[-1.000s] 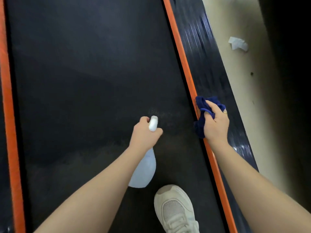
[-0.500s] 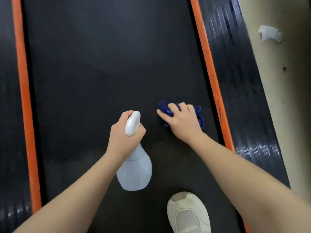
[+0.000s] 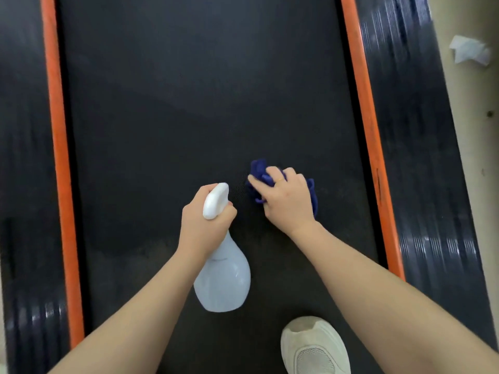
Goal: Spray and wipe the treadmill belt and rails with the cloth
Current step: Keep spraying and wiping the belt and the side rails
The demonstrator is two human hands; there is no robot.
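We grip the spray bottle (image 3: 222,276) in our left hand (image 3: 204,225) while our right hand (image 3: 287,201) presses the bunched cloth (image 3: 259,171) onto the belt (image 3: 189,103), fingers curled around it. We judge it midway: most belt and both rails (image 3: 363,103) remain.

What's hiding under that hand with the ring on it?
A crumpled blue cloth sticks out from under the right hand, which presses it onto the black treadmill belt. The cloth's middle and the belt beneath it are covered, so they cannot be seen.
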